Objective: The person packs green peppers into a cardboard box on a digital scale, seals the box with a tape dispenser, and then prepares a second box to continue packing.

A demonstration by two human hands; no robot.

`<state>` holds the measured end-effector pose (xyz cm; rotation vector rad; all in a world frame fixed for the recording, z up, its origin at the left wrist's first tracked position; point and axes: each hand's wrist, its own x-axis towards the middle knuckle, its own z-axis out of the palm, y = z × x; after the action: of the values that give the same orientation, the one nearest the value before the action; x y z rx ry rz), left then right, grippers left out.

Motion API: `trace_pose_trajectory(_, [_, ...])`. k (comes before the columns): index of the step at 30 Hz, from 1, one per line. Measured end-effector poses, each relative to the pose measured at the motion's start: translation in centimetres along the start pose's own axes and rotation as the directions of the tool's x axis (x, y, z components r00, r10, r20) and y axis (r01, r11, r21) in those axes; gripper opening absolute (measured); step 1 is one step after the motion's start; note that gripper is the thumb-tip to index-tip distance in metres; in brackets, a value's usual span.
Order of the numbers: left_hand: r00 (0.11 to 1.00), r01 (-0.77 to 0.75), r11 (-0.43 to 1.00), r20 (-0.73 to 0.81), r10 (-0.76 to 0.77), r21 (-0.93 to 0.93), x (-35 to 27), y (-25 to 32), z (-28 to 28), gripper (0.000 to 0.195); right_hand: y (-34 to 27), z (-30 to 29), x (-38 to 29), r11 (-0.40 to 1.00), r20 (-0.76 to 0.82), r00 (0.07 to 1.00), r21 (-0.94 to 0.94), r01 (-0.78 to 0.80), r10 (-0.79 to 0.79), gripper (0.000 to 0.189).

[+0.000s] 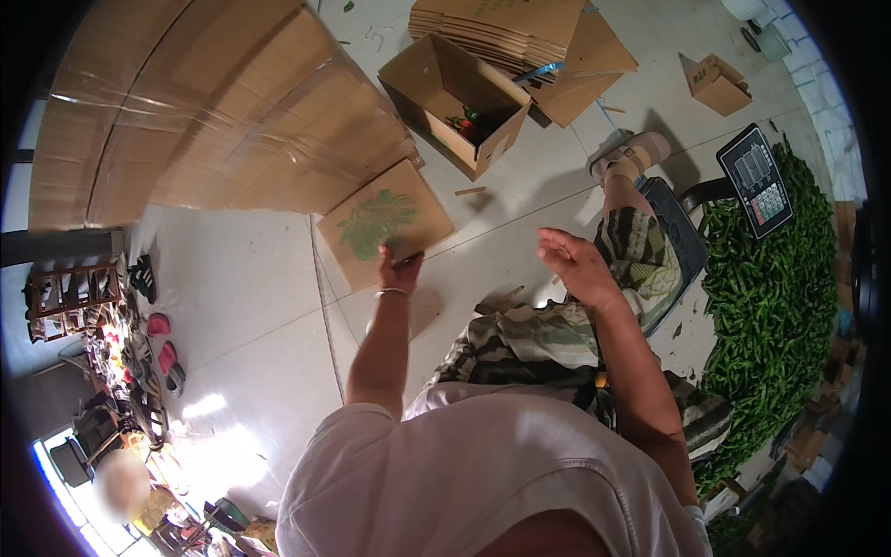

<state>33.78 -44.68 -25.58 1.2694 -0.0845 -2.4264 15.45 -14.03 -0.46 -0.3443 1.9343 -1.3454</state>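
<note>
My left hand [400, 270] grips the lower edge of a cardboard box [383, 223] with a green plant print on its face, the thumb on top. Nothing is in my right hand [574, 264], which hovers over the floor near my knee with its fingers together but not curled closed. An open cardboard box [456, 104] stands beyond both hands, with a few red and green peppers [466, 124] at its bottom. Right of my right hand, a digital scale [755, 181] with a keypad stands beside a large heap of green chili peppers [773, 299].
A large taped cardboard sheet or carton [223, 104] fills the upper left. Flattened cardboard boxes [498, 31] are stacked behind the open box. A small cardboard box [720, 85] sits at the upper right. Shoes [143, 278] and a rack [73, 292] line the left side; a blurred person [122, 487] is at lower left.
</note>
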Motion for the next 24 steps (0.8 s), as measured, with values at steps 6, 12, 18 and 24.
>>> trace_pose_trajectory(6, [0.983, 0.032, 0.974, -0.185, 0.01, 0.223, -0.4, 8.9, 1.8, 0.063, -0.5, 0.9, 0.3, 0.997, -0.035, 0.999, -0.079, 0.01, -0.012, 0.047])
trace_pose_trajectory(12, [0.949, -0.112, 0.987, -0.28, 0.141, 0.117, -1.7, 5.7, 3.4, 0.065, -0.6, 2.1, 1.0, 0.97, 0.026, 0.997, -0.232, 0.074, -0.07, 0.049])
trace_pose_trajectory(18, [0.987, 0.022, 0.968, -0.159, 0.018, 0.248, -0.1, 4.0, 2.1, 0.053, -0.3, 1.9, 0.9, 0.877, 0.082, 0.981, -0.439, 0.194, -0.176, 0.048])
trace_pose_trajectory(24, [0.978, -0.14, 0.964, -0.12, 0.171, 0.227, 0.5, 0.7, 3.3, 0.048, -1.5, 2.2, 0.6, 0.849, 0.106, 0.983, -0.495, 0.183, -0.151, 0.045])
